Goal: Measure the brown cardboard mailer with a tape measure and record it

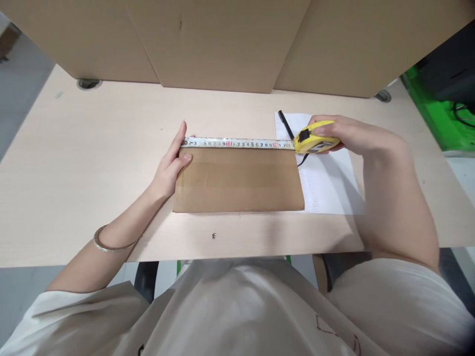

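Observation:
A brown cardboard box (239, 185) lies on the table in front of me. Along its far edge stretches the pulled-out metal blade (241, 143) of a tape measure, numbers facing up. My left hand (171, 165) grips the box's left end, thumb on top, and holds the blade's tip at that corner; its other fingers are partly hidden. My right hand (334, 131) is wrapped round the yellow tape measure case (315, 137) at the box's far right corner. A dark wrist strap hangs below the case.
White printed paper (330, 183) lies to the right, partly under the box, with a black pen (285, 123) on its far left corner. Tall brown panels (218, 44) stand along the table's back edge, between two cable holes. Something green and black is at the far right.

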`<state>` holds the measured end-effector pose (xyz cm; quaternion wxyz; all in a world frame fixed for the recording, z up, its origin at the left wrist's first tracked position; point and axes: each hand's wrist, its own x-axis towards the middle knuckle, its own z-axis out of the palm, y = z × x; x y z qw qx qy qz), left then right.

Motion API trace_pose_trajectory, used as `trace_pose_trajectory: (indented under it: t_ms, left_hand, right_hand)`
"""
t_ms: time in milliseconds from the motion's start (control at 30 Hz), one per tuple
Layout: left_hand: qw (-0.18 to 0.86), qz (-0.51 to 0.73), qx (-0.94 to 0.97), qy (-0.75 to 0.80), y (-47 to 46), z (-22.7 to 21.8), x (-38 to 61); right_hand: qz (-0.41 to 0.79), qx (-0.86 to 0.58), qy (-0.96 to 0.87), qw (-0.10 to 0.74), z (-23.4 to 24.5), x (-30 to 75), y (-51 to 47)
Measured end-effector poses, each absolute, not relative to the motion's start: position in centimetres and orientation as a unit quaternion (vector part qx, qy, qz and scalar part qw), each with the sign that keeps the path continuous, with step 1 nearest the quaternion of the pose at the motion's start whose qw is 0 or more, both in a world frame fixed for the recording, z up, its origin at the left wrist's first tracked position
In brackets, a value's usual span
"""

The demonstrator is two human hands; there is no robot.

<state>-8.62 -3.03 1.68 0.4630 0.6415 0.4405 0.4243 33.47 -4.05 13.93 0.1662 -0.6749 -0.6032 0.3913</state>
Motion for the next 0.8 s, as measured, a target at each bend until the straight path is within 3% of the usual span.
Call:
trace_pose_trajectory:
  t_ms: [300,533,800]
  left_hand:
    - [0.498,0.417,0.638,0.414,-2.4,0.9,-8.9]
    - [0.508,0.423,0.634,0.402,-2.3,0.3,-8.9]
    - [0.541,0.413,0.618,0.393,-2.0,-0.2,-9.7]
  right_hand:
    - [0.4,-0.58,-0.691,0.163,15.9,27.0,-3.7]
    - [0.165,-0.503,-0.83,0.174,13.0,19.1,-2.5]
    - [0.083,-0.42,-0.887,0.172,11.1,17.4,-5.0]
